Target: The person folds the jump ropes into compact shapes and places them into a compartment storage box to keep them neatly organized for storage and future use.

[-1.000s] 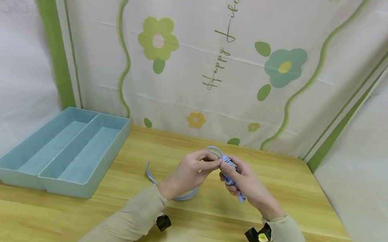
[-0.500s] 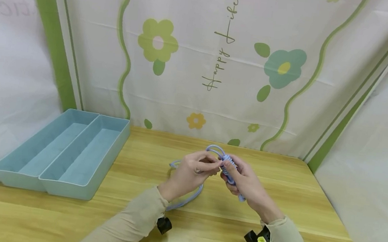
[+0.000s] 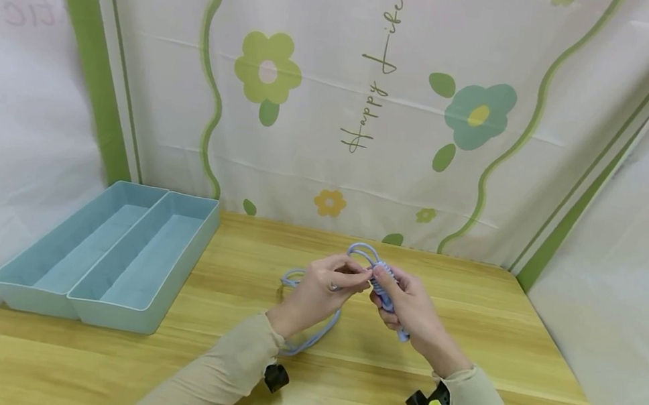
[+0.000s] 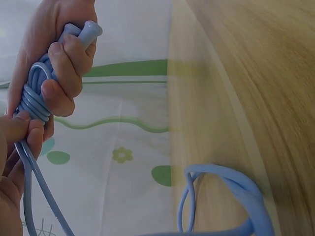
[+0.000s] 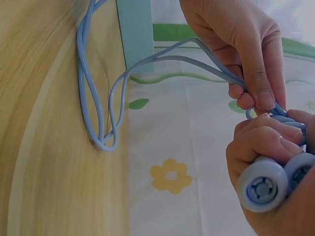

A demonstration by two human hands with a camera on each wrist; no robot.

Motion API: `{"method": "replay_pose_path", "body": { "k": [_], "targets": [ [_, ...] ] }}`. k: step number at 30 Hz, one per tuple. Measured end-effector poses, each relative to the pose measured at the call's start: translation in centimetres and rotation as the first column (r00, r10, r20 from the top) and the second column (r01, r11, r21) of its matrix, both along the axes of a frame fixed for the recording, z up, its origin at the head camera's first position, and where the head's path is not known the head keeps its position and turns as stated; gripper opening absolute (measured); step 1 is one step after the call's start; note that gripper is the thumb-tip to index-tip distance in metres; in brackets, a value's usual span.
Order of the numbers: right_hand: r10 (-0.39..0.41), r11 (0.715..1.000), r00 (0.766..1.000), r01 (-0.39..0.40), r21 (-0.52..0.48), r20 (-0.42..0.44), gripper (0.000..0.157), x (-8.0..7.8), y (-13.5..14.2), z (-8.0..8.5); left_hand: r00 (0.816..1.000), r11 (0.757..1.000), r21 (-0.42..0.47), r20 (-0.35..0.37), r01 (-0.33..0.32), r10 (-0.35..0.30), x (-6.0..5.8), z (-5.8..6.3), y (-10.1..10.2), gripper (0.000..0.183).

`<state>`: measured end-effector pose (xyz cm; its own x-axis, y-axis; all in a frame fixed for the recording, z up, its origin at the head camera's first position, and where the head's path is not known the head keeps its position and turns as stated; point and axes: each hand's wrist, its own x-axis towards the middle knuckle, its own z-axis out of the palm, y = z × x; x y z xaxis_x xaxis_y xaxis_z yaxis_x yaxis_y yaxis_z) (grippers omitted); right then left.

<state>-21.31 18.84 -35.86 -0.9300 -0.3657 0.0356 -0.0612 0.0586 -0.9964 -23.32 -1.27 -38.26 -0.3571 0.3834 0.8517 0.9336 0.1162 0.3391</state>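
A light blue jump rope [image 4: 35, 102] is bundled between the hands, its cord wound in several tight turns around the paired handles [image 5: 262, 186]. My right hand [image 3: 414, 303] grips this bundle, fingers curled around the handles and thumb lying over the turns. Close beside it, my left hand [image 3: 314, 290] pinches the doubled cord with thumb and fingertips at the end of the winding. From there a loop of cord [image 3: 363, 246] arches up behind the fingers. The rest of the cord [image 5: 83, 73] trails in loose loops near the tabletop, partly hidden by my left hand in the head view.
Two pale blue trays [image 3: 137, 261] stand side by side at the left of the wooden table [image 3: 349, 395]. A flower-printed white curtain [image 3: 308, 140] hangs behind the table, with white cloth at both sides.
The trailing cord has swung: its far part now lies in a loop just left of my left hand, and its lower bend hangs nearer me. Both hands keep almost the same place.
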Motion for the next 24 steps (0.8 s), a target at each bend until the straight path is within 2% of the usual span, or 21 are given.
{"method": "replay_pose_path", "body": {
  "k": [9,15,20,22,24],
  "targets": [
    [-0.004,1.0,1.0,0.004,-0.01,-0.012,0.047,0.1,0.1,0.22,0.99,0.996,0.017,-0.108,-0.087,0.088,-0.18,-0.08,0.26,0.019],
    [0.005,1.0,1.0,-0.005,-0.023,-0.023,0.046,0.05,0.13,0.18,0.985,0.992,0.021,-0.11,-0.128,0.129,-0.13,-0.11,0.25,0.015],
    [0.025,0.998,0.999,-0.027,-0.051,-0.037,0.043,-0.04,0.28,0.1,0.989,0.992,0.01,-0.067,-0.128,0.129,-0.23,-0.08,0.09,0.016],
    [0.029,0.997,0.999,-0.032,-0.065,-0.038,0.042,-0.07,0.36,0.07,0.994,0.994,-0.001,-0.005,-0.109,0.109,-0.33,0.03,0.07,0.015],
    [0.035,0.997,0.999,-0.038,-0.074,-0.041,0.042,-0.08,0.48,0.05,0.993,0.997,-0.013,0.093,-0.078,0.079,-0.33,0.22,0.0,0.015]
  ]
}}
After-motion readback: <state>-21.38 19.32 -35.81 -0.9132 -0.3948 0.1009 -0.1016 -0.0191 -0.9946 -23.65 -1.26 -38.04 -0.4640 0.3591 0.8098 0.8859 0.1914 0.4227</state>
